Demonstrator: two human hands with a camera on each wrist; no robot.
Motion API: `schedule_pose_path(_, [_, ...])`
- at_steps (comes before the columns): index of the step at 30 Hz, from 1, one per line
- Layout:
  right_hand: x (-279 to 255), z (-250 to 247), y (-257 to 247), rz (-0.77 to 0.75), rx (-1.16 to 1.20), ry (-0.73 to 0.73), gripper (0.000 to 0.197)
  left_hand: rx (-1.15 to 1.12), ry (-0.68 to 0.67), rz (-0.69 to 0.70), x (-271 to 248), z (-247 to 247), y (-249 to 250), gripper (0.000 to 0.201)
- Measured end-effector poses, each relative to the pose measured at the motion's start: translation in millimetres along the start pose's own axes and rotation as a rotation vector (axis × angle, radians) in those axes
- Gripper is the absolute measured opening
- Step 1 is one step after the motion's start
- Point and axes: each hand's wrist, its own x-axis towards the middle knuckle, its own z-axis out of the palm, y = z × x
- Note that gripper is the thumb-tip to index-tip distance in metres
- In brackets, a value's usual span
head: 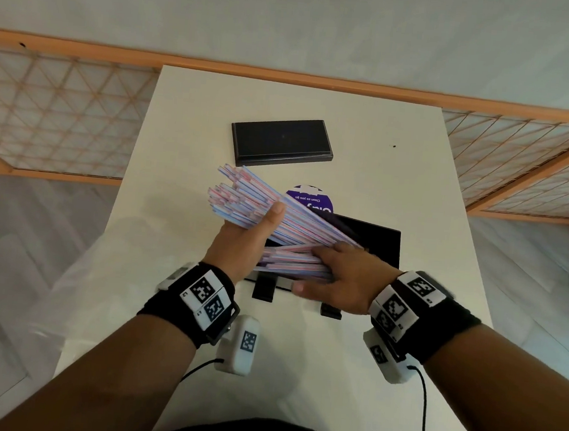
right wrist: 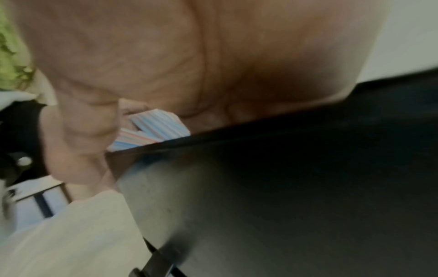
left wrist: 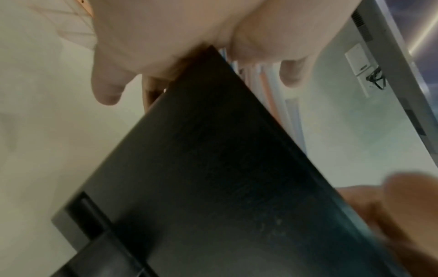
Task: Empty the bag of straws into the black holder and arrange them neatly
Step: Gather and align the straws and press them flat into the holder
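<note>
I am partway through loading: the striped pink-and-blue paper straws are out of their bag and going into the open black rectangular holder, which I take as my landmark. My left hand is at the holder's left end, fingers curled under a fanned bundle with the thumb pressed on top; that bundle leans up and out to the left, its lower ends down inside the holder. My right hand lies over the holder's near edge, fingers spread fairly flat on a second lot of straws lying almost level in it — pressing rather than gripping, as far as I can judge. The wrist views are blurred and show little beyond the holder's dark wall and a few straw ends.

The next move, I think, calls for lowering the tilted bundle until it lies level with the rest, then squaring the ends against the holder's short walls. The risk is the fan — loose straws could slide over the left edge onto the pale surface.

Beyond the holder lies a flat black rectangular lid, well apart. Just behind the holder a round purple sticker shows. To its near left hangs a clear plastic bag, seemingly empty. Nothing stands in the way.
</note>
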Motion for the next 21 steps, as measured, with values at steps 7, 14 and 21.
schedule_pose_path(7, [4,7,-10,-0.137,-0.042,0.221,0.095,0.175,0.042,0.056,-9,2,-5,0.034])
schedule_pose_path(14, [6,15,-16,0.064,-0.176,0.215,0.09,0.015,0.037,0.024,-7,0,-13,0.033])
schedule_pose_path(21, [12,17,-21,0.049,-0.142,0.2,0.096,-0.032,0.041,0.015,-3,3,-16,0.06])
